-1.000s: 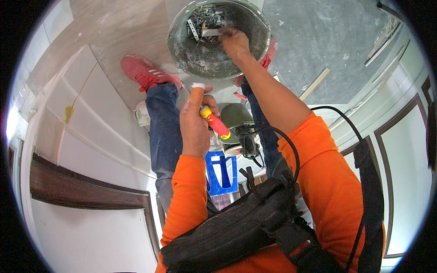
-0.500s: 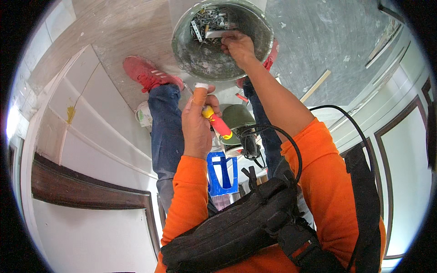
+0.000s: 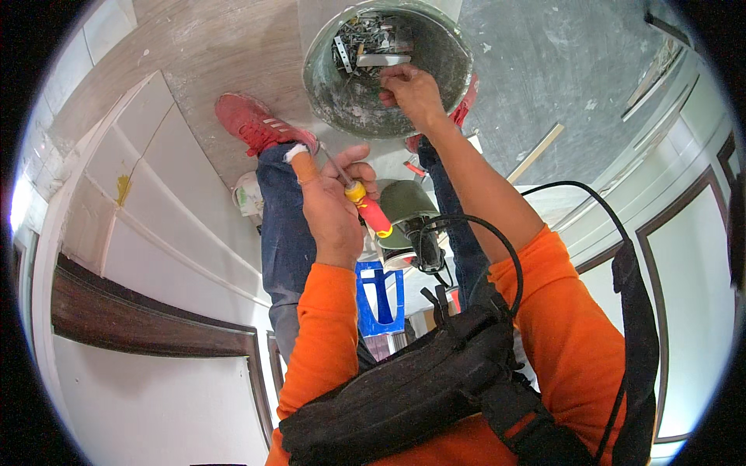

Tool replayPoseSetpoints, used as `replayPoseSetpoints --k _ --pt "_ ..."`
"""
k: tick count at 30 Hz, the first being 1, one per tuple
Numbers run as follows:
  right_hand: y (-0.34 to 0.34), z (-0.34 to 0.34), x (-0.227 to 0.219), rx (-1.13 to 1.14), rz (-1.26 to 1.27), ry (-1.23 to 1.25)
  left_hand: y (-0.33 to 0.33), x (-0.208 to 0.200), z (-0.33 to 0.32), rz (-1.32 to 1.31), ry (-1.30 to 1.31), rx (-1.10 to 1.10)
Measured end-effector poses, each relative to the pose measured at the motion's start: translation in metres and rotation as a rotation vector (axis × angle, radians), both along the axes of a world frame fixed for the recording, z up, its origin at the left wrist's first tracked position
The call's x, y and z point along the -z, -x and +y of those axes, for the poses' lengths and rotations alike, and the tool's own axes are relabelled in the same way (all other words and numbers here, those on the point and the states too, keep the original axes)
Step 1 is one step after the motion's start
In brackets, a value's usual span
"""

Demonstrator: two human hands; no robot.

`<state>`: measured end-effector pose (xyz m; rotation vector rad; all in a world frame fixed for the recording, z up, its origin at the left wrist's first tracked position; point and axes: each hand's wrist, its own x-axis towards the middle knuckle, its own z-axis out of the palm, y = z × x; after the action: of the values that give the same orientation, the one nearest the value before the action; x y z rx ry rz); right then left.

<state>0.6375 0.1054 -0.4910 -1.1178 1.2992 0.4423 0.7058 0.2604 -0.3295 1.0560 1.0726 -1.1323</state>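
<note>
A screwdriver point(image 3: 368, 208) with a red and yellow handle rests in my left hand point(image 3: 332, 208), its shaft pointing up and left between thumb and fingers. The fingers curl round it, while the thumb, in an orange wrap with a white tip, stands away. My right hand point(image 3: 420, 95) is over the inside of a stained grey bucket point(image 3: 353, 116), fingers bent and pinched together. Whatever they hold, if anything, is too small to make out. A pale flat strip point(image 3: 382, 60) lies just beyond the fingertips, on a heap of screws and small metal bits point(image 3: 371, 35).
A green rounded object point(image 3: 406, 200) and a black corded device point(image 3: 427, 250) are between my legs, above a blue plastic piece point(image 3: 381, 303). My red shoe point(image 3: 252, 124) flanks the bucket. A wooden strip point(image 3: 536, 153) lies right. A white panel point(image 3: 179, 194) stands left.
My right hand has let go of the pale strip and drawn back slightly toward me. My left thumb has swung out to the left, away from the screwdriver.
</note>
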Motion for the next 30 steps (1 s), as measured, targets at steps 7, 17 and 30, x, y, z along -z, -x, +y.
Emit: replayPoseSetpoints --k 7,17,30 --pt "-0.02 -0.015 0.021 -0.784 -0.047 0.711 -0.002 0.003 0.001 -0.002 0.052 -0.028" --pt "-0.008 -0.011 0.022 -0.937 0.146 0.542 -0.002 0.003 -0.002 -0.019 0.021 -0.014" --pt "-0.034 -0.026 0.007 0.215 -0.044 -0.104 -0.005 0.005 -0.009 0.001 0.025 0.013"
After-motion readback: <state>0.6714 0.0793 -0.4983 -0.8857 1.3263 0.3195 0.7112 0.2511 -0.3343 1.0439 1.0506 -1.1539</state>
